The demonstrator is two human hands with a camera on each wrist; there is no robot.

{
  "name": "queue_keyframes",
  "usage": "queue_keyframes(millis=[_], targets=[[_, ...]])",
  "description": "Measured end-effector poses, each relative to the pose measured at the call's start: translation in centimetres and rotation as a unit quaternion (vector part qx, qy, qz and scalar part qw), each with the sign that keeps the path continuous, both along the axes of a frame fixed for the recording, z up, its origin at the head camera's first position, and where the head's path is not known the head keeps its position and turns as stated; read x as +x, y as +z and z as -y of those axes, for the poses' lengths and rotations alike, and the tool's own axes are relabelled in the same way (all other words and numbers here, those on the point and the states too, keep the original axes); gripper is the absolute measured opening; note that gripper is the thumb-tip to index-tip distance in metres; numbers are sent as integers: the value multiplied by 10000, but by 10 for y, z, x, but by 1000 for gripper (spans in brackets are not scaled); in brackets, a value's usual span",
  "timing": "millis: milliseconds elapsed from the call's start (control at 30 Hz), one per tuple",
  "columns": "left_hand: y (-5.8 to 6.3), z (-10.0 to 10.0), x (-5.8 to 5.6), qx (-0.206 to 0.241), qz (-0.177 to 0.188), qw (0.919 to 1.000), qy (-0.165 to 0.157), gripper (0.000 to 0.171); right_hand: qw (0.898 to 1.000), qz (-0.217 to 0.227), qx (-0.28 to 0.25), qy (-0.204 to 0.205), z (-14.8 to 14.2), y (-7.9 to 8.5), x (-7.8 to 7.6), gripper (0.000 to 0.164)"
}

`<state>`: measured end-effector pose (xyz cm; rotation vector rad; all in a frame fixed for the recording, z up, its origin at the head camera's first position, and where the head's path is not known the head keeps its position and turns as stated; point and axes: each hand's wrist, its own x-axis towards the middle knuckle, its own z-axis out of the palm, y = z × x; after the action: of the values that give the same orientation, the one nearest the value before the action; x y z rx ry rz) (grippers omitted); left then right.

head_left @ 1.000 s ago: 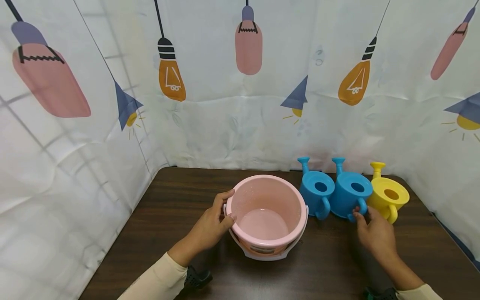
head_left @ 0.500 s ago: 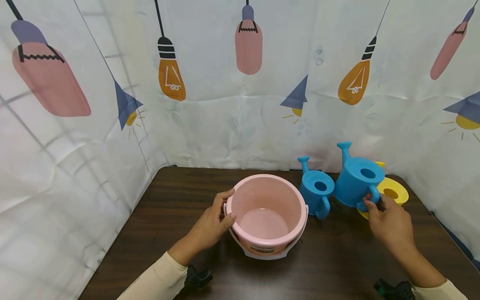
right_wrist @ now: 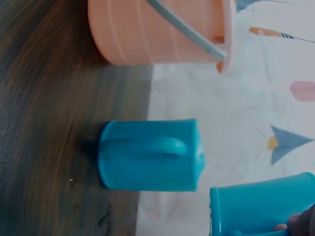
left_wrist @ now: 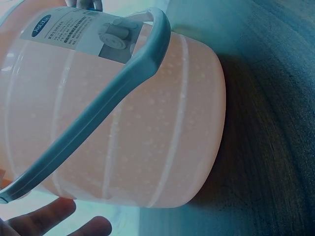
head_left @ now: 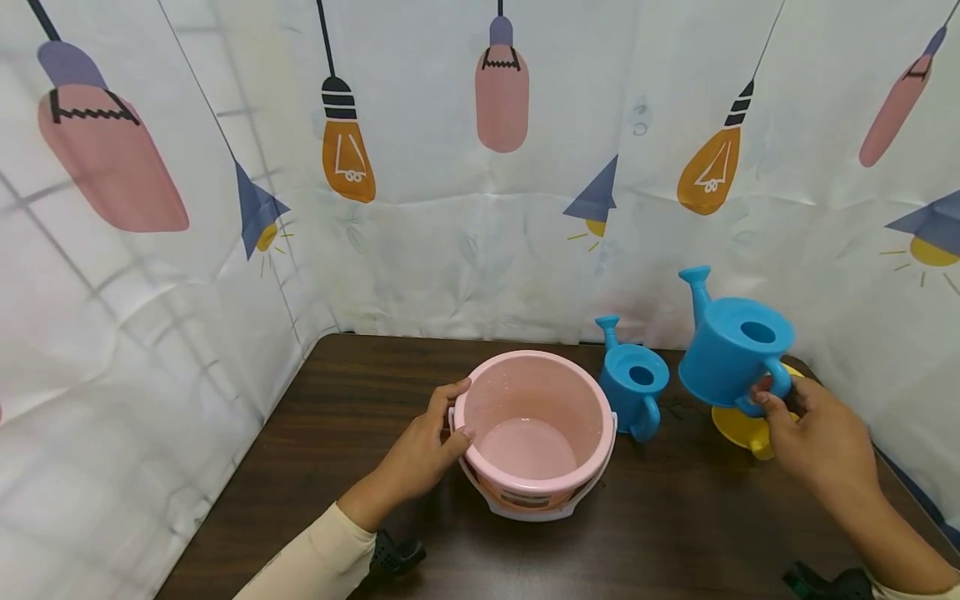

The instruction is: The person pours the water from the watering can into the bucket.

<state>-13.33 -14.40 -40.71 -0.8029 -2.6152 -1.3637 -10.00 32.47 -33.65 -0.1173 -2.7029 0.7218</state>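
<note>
A blue watering can [head_left: 735, 346] is held above the table [head_left: 645, 525] at right, its handle [head_left: 781, 380] pinched by the right hand [head_left: 828, 437]; a yellow can [head_left: 738, 425] is partly hidden. Beside another blue can [head_left: 628, 398], a pink bucket [head_left: 536, 485] is touched on its left by the left hand [head_left: 420, 448], fingers [head_left: 442, 397] spread.

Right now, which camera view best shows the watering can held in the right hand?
The head view, where the blue watering can shows from spout to handle. The right wrist view cuts it off at the edge; the left wrist view shows none of it.
</note>
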Motion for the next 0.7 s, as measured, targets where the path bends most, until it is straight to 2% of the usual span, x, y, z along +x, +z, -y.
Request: queue_keyframes(millis=[267,700], targets=[[1,0,1,-21,-36,10000,-10,63,9999,55,91,-9,6,14,8,46],[0,0,0,-29,-108,9999,14,63,9995,-181,140,224,20,22,17,38]])
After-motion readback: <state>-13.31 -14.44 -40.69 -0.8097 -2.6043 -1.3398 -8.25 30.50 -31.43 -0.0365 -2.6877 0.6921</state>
